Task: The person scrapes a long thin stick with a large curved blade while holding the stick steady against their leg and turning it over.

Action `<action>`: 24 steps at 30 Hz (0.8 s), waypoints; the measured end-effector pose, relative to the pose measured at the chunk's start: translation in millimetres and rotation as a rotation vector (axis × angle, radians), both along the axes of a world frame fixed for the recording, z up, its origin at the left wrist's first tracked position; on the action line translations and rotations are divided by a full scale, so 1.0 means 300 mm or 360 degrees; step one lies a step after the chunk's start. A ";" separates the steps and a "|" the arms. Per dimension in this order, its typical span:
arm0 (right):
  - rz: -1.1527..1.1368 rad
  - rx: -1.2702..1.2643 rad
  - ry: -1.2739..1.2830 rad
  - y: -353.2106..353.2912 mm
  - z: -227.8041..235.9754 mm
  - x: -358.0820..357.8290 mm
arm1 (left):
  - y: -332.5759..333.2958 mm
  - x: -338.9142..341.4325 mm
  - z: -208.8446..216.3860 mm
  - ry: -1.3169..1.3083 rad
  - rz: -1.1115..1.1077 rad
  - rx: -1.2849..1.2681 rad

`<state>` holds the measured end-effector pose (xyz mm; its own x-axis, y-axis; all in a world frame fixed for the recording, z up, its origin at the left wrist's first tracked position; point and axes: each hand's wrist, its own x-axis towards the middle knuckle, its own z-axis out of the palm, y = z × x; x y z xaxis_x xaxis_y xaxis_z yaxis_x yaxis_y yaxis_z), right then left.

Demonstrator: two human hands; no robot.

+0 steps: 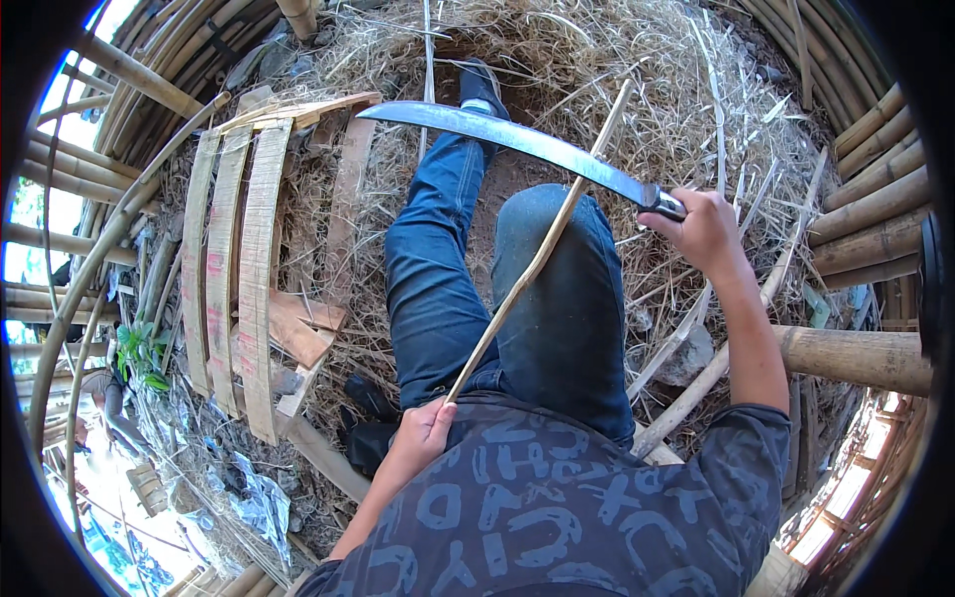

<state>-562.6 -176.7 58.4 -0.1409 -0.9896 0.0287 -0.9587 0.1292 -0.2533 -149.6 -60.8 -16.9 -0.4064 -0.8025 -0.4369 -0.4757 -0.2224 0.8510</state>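
My right hand (704, 234) is closed round the dark handle of a machete (517, 137), out to the right of my knees. Its long, slightly curved blade points left, its tip above the wooden slats. In my left hand (426, 430), close to my waist, is the near end of a thin, slightly crooked wooden stick (537, 261). The stick slants up and away to the right, over my bent right leg. The blade crosses the stick near its far part; whether they touch I cannot tell.
Dry straw and shavings (676, 90) cover the ground ahead. A broken slatted wooden pallet (261, 269) lies to the left. Bamboo poles (875, 209) form walls on both sides. At the right are a thick bamboo pole (851, 358) and a stone (686, 356). Crumpled plastic (261, 502) lies lower left.
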 end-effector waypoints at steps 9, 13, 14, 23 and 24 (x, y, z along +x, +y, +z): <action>0.0434 -0.0071 0.0139 0.035 -0.032 0.136 | -0.013 -0.021 0.030 -0.0085 -0.0009 -0.0079; 0.0145 -0.0122 -0.0046 -0.041 -0.036 -0.006 | 0.000 -0.014 0.046 -0.0098 0.0006 -0.0130; 0.0147 -0.0123 -0.0047 -0.043 -0.035 -0.021 | 0.002 -0.012 0.046 -0.0074 0.0026 -0.0163; 0.0373 -0.0075 0.0085 -0.002 -0.031 0.080 | -0.014 -0.014 0.043 -0.0168 -0.0033 -0.0155; 0.0365 -0.0079 0.0087 -0.010 -0.044 0.069 | -0.018 -0.016 0.052 -0.0166 -0.0041 -0.0160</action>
<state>-541.9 -179.6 45.4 0.0902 -0.9927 0.0795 -0.9741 -0.1046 -0.2007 -154.5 -66.2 -1.2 -0.3837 -0.8342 -0.3960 -0.5674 -0.1254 0.8139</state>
